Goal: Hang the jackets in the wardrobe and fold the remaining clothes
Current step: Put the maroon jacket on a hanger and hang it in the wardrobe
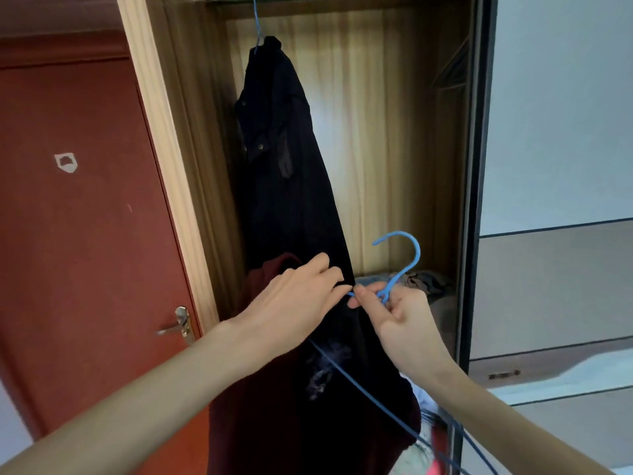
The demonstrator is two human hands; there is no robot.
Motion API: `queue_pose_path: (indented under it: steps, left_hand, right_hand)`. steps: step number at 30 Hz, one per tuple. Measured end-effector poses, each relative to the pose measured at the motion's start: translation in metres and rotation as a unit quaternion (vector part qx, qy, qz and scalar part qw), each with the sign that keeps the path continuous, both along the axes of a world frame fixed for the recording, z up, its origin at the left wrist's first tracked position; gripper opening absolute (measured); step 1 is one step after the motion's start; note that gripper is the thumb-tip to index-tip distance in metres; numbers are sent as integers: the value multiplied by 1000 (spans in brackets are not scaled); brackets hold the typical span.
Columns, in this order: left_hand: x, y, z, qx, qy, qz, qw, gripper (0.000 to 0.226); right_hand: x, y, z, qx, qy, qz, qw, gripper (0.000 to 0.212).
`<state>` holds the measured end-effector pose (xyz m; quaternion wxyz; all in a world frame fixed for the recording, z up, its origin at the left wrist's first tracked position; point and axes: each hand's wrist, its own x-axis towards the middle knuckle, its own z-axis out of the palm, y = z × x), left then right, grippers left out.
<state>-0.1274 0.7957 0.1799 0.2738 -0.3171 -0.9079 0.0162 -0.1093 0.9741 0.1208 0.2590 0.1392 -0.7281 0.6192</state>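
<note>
**Inspector:** Inside the open wardrobe [404, 138], far side: one dark jacket [274, 138] hangs at the left on a blue hanger hook [257, 25] from the rail at the top. Remainder of the hanging space shows bare wood.

**Clerk:** Anything on the wardrobe floor?

**Inspector:** A loose heap of clothes [424, 281] at the far right, low down. Individual items cannot be told apart.

**Clerk:** And the hands?

**Inspector:** Near centre. The right hand [404, 317] is closed round the neck of a second blue hanger [407, 258], hook upright and curving left above the fist. The left hand [294, 303] is partly curled, fingertips pinching dark fabric just beside the right thumb.

**Clerk:** Which garment?

**Inspector:** A second dark garment [342, 378], with a maroon garment [267, 423] against it on the left, draped below the hands, in front of the wardrobe. The hanger's blue arm runs down to the near right across it.

**Clerk:** Surroundings?

**Inspector:** Red door [78, 200] at left, shut, with a metal handle [178, 325]. The wardrobe's sliding door [555, 166] stands at right.
</note>
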Motion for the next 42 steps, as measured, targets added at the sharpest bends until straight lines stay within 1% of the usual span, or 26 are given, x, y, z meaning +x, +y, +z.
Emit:
queue_pose_path:
  steps: [3, 4, 7, 9, 11, 14, 16, 18, 21, 22, 23, 25, 26, 27, 29, 30, 32, 33, 34, 36, 37, 39, 41, 42]
  left_hand:
    - [1, -10, -20, 38, -26, -65, 997, 42]
    - [2, -11, -25, 40, -12, -72, 997, 41]
    - [0, -11, -25, 12, 98, -65, 993, 34]
    - [-8, -4, -18, -5, 96, -74, 993, 32]
    - [-15, 5, -16, -30, 65, -74, 995, 40]
    - [-25, 15, -32, -56, 91, -66, 992, 48]
    - [-30, 18, -45, -40, 95, -69, 992, 51]
    - [-35, 20, -58, -10, 84, -69, 994, 51]
    - [-36, 18, -79, 51, 65, -53, 995, 47]
    - [-36, 14, -85, 74, 67, -46, 994, 46]
    - [-35, 11, -90, 94, 70, -38, 992, 46]
    - [-34, 5, -97, 120, 67, -21, 990, 49]
    - [-33, 5, -99, 127, 63, -14, 990, 49]
    - [-33, 6, -100, 131, 64, -8, 989, 48]
    - [-31, 9, -103, 139, 73, -6, 988, 44]
    - [-30, 10, -104, 144, 77, -8, 987, 44]
    - [-26, 11, -104, 157, 88, -4, 984, 45]
    - [-24, 9, -103, 166, 98, 1, 981, 45]
    - [-22, 7, -100, 174, 111, 6, 978, 45]
    - [-16, 3, -95, 183, 139, 14, 973, 46]
    - [-12, 0, -92, 185, 150, 13, 971, 46]
    - [-5, -6, -87, 178, 161, 12, 971, 46]
    - [1, -15, -85, 164, 159, 19, 973, 45]
    - [3, -20, -84, 160, 154, 26, 975, 45]
  right_hand:
    - [2, 2, -18, -44, 1, -13, 999, 26]
    - [2, 3, -24, -60, 1, -19, 998, 25]
    - [2, 10, -30, -75, 16, -16, 997, 24]
    - [1, 17, -28, -63, 18, -6, 998, 24]
    - [3, 23, -26, -61, 7, 12, 998, 24]
    - [2, 34, -31, -53, -17, 45, 997, 26]
    - [-1, 41, -33, -34, -39, 70, 996, 27]
    - [-6, 51, -31, -18, -77, 131, 988, 30]
    - [-18, 82, -34, 3, -163, 231, 959, 39]
    - [-23, 96, -40, -8, -193, 258, 946, 45]
    - [-27, 108, -49, -19, -219, 273, 937, 46]
    - [-36, 123, -74, 17, -221, 245, 944, 34]
    - [-39, 122, -90, 40, -208, 239, 948, 37]
    - [-41, 116, -106, 50, -199, 260, 944, 39]
    - [-38, 91, -138, 53, -211, 321, 922, 43]
    - [-36, 78, -151, 64, -208, 326, 920, 45]
    - [-29, 52, -169, 103, -174, 243, 949, 50]
    - [-28, 44, -177, 138, -140, 180, 964, 52]
    - [-26, 35, -183, 186, -110, 127, 968, 55]
    - [-25, 27, -197, 290, -63, 30, 955, 63]
    - [-26, 29, -203, 323, -71, -15, 944, 69]
    - [-35, 45, -215, 319, -83, -89, 940, 73]
    - [-42, 65, -214, 303, -84, -137, 939, 64]
    - [-47, 76, -208, 297, -88, -136, 941, 58]
